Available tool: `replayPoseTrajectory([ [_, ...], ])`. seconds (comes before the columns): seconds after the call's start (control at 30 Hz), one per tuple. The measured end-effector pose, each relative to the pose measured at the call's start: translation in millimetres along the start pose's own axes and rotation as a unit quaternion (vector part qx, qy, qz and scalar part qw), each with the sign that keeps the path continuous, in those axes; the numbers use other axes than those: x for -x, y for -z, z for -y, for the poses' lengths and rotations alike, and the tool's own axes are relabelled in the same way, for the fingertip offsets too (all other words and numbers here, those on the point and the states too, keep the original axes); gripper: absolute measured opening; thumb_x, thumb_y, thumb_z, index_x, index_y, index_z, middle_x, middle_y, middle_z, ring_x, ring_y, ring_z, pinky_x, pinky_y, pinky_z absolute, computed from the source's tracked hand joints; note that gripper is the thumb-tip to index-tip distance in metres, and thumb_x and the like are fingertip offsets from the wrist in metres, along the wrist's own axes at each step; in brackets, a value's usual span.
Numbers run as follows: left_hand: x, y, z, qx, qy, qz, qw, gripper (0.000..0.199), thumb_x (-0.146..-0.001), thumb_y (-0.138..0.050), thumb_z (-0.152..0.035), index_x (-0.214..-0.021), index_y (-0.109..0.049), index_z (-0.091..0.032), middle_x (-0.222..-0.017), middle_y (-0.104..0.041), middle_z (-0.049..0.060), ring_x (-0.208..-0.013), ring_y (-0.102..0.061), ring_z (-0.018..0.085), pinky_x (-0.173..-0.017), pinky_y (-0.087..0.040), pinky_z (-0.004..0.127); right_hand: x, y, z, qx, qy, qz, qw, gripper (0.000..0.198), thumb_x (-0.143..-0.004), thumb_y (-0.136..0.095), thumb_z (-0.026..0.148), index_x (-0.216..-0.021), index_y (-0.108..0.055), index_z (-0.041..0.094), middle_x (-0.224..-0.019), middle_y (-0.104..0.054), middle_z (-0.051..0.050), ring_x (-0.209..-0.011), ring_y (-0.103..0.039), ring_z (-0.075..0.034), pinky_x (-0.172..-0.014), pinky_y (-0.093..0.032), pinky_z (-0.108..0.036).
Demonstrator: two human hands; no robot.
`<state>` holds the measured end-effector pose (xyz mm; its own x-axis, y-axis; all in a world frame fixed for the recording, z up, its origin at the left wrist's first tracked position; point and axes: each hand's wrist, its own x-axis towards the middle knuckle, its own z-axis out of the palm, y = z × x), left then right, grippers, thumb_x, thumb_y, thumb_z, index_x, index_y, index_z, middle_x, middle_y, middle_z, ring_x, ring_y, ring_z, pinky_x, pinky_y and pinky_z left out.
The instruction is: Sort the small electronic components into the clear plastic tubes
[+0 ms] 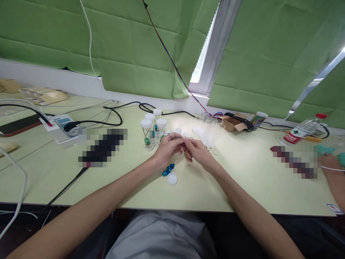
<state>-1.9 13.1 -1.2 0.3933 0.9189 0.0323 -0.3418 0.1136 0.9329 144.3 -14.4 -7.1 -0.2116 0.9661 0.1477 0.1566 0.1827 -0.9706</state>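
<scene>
My left hand [171,146] and my right hand [196,149] meet over the middle of the table, thumbs and fingers pinched together. What they pinch is too small and covered to name; thin wire-like strands show close by. Just below them lie shiny blue spool-like pieces [168,169] and a round white lid [171,178]. Left of my hands stand several clear jars with white lids [147,135], holding green or blue pieces with thin stems. Behind and right of my fingers are more white lids [199,133], partly hidden.
Clear cups [207,118] and an open cardboard box [233,123] stand at the back. A red-capped bottle [303,130] is on the right, near another person's hand [330,163]. A power strip [60,129] with cables sits left. The table's front edge [188,209] runs before me.
</scene>
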Motion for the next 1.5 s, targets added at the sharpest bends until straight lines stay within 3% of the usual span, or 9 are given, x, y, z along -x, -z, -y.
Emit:
replayPoseTrajectory([
  [1.5, -0.8, 0.9, 0.5, 0.0, 0.002, -0.001, 1.0, 0.015, -0.072, -0.074, -0.019, -0.073, -0.059, -0.015, -0.057, -0.057, 0.002, -0.053, -0.053, 0.01, -0.051, -0.04, 0.023, 0.3, -0.5, 0.5, 0.008, -0.003, 0.002, 1.0, 0.053, -0.09, -0.048, 0.068, -0.072, -0.056, 0.019, -0.047, -0.048, 0.005, -0.041, -0.046, -0.01, -0.045, -0.038, -0.024],
])
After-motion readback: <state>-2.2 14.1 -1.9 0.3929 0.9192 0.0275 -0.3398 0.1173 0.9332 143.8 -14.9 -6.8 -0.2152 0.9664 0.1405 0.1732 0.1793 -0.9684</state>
